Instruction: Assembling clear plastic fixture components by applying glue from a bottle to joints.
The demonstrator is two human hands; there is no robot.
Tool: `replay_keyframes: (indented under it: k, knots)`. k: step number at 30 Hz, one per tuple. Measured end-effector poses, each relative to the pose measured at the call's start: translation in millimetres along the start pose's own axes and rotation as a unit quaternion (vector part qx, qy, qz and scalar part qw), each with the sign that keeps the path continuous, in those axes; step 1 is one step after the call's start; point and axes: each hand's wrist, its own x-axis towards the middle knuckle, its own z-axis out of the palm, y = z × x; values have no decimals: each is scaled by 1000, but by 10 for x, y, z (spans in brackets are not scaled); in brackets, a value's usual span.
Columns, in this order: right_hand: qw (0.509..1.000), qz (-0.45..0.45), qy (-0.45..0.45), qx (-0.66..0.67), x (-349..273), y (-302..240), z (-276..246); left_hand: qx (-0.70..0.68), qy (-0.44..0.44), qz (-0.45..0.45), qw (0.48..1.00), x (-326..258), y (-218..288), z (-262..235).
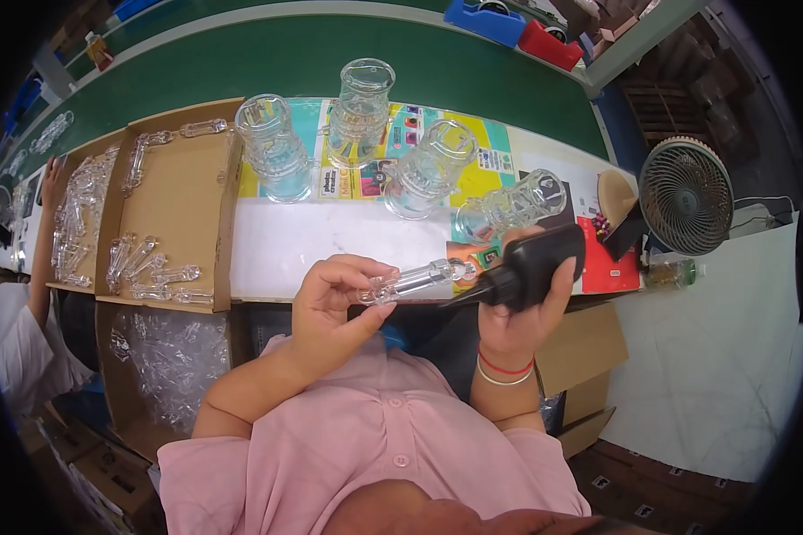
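Note:
My left hand (341, 299) pinches one end of a clear glass handle (417, 279) between thumb and fingers, in front of my chest. Wrapped around a black squeeze bottle (544, 264) is my right hand (520, 314). The bottle is tilted, its thin nozzle pointing down and left, close under the handle's free end; I cannot tell whether they touch. Behind my hands three clear glass mugs (277, 160) stand on the table, one of them (362, 116) farther back. Another clear glass mug (513, 205) leans or lies near the bottle.
On the left, a cardboard tray (171, 207) holds several loose glass handles (138, 259), with a fuller tray (82, 214) beyond it. A co-worker's arm (45, 232) reaches there. A black fan (687, 196) stands at right. Clear plastic wrap (174, 366) fills a box below.

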Motion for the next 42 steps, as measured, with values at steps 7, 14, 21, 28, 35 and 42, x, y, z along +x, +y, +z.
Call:
replay_keyframes:
  k: [7,14,21,28,35,42]
  knots:
    - [938,-143,-147,-281,-51,-43,-44,33,-6,44,998,-8,-2,-12]
    - [899,-166,-186,-361,-166,-194,157,33,-25,25,999,7,4,-45]
    - [879,-168,-232,-381,-163,-127,130,50,-27,24,998,24,52,-59]
    - [865,-170,-238,-407,-173,-83,68,61,-32,29,997,16,56,-69]
    - [881,-177,-218,-380,-157,-46,54,71,-23,41,996,7,35,-52]
    - [887,-154,-201,-386,-146,-70,62,108,-28,62,992,5,37,-66]
